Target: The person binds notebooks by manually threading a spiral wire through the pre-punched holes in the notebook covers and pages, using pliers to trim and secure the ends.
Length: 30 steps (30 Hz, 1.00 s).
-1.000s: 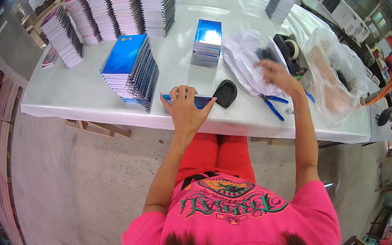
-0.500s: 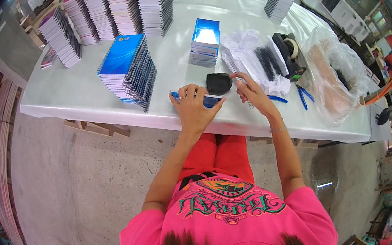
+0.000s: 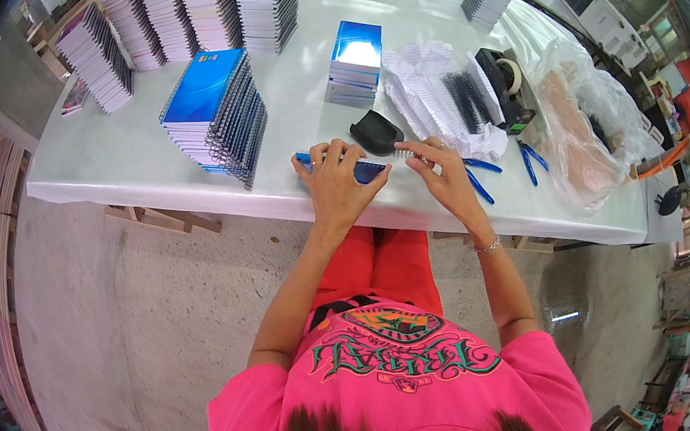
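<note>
Near the table's front edge, my left hand [image 3: 336, 186] grips a small blue-covered notebook [image 3: 370, 171], fingers on its far side and thumb toward its right end. Much of the notebook is hidden under the hand. My right hand [image 3: 447, 181] is closed, thumb and fingers pinching a thin metal spiral binding coil [image 3: 404, 155] whose end points at the notebook's right end. Whether the coil has entered the notebook's holes I cannot tell. Just beyond both hands lies a black, scoop-shaped object [image 3: 376, 132]. Blue-handled pliers [image 3: 480, 179] lie right beside my right hand.
A stack of spiral-bound blue notebooks [image 3: 212, 115] stands at left, an unbound blue stack [image 3: 354, 64] farther ahead. Dark coils [image 3: 467, 101] rest on crumpled white paper [image 3: 418, 90]. To the right are a tape dispenser [image 3: 510, 83], second pliers [image 3: 533, 161] and a clear plastic bag [image 3: 580, 126].
My right hand has shifted left toward the notebook, and the coil has turned from upright to pointing at it. The black object is now tilted. More of the nearer pliers shows.
</note>
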Motion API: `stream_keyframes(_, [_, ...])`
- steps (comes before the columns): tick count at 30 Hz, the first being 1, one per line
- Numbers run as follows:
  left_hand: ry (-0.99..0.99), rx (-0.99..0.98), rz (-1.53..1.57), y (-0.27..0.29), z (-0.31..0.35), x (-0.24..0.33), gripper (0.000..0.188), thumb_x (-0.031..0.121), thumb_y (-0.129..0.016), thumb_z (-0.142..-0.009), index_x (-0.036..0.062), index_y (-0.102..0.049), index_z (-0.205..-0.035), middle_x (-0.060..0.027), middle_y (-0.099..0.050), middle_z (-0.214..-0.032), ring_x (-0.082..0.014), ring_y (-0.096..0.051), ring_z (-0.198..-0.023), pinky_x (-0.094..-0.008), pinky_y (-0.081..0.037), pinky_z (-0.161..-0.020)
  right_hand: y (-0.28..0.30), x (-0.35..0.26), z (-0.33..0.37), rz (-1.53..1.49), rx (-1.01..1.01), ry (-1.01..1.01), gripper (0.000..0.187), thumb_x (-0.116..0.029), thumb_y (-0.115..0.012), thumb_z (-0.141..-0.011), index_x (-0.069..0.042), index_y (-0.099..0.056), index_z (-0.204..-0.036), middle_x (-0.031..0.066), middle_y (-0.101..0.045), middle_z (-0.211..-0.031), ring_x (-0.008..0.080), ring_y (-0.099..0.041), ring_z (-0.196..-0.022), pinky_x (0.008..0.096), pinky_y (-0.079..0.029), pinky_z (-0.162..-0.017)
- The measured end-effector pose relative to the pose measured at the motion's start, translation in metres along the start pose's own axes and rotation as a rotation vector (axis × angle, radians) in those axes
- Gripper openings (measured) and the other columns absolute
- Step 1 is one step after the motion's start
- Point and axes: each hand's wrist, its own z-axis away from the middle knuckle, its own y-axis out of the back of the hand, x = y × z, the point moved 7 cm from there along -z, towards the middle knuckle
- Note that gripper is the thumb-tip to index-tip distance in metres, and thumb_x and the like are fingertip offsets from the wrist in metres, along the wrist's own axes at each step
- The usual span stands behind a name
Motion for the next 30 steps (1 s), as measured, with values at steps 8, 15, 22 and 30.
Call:
stream_keyframes(8, [-0.012,0.024,0.003,0.003,0.001,-0.001,0.037,0.042,-0.083,-0.064,0.0153,-0.063,-0.082,0.0009,-0.055,-0.093,-0.0270,-0.050,-0.105,-0.0690,-0.029,-0.093,-0.012,-0.010,0.002,-0.053,-0.010,0.060,0.023,-0.009,-0.068,-0.087,-0.007,-0.072,-0.109,0.0088,-0.066,-0.086,0.0174,-0.059,-0.075,0.0304,-0.044,-0.068])
stream_keyframes(15, [-0.012,0.029,-0.017,0.003,-0.001,0.000,0.037,0.043,-0.083,-0.064,0.0151,-0.064,-0.081,0.0008,-0.055,-0.093,-0.0266,-0.050,-0.105,-0.0684,-0.030,-0.092,-0.016,-0.003,0.005,0.003,-0.015,0.087,0.016,-0.008,-0.063,-0.089,-0.007,-0.070,-0.104,0.0066,-0.064,-0.079,0.0177,-0.058,-0.064,0.0313,-0.042,-0.067])
stream_keyframes(22, [-0.002,0.012,-0.009,0.001,0.000,-0.001,0.038,0.044,-0.083,-0.065,0.0150,-0.064,-0.081,0.0009,-0.055,-0.093,-0.0266,-0.050,-0.105,-0.0685,-0.030,-0.092,-0.015,0.000,0.005,0.105,0.050,0.096,0.014,-0.009,-0.062,-0.091,-0.005,-0.061,-0.105,0.0046,-0.064,-0.083,0.0182,-0.058,-0.069,0.0318,-0.042,-0.072])
stream_keyframes(30, [0.003,-0.061,-0.023,-0.002,-0.002,-0.003,0.043,0.052,-0.076,-0.071,0.0151,-0.062,-0.089,-0.0004,-0.054,-0.097,-0.0255,-0.048,-0.106,-0.0690,-0.026,-0.096,-0.026,0.012,0.005,-0.055,-0.067,-0.049,0.014,-0.018,-0.059,-0.094,-0.007,-0.061,-0.101,0.0058,-0.064,-0.087,0.0197,-0.058,-0.077,0.0363,-0.034,-0.084])
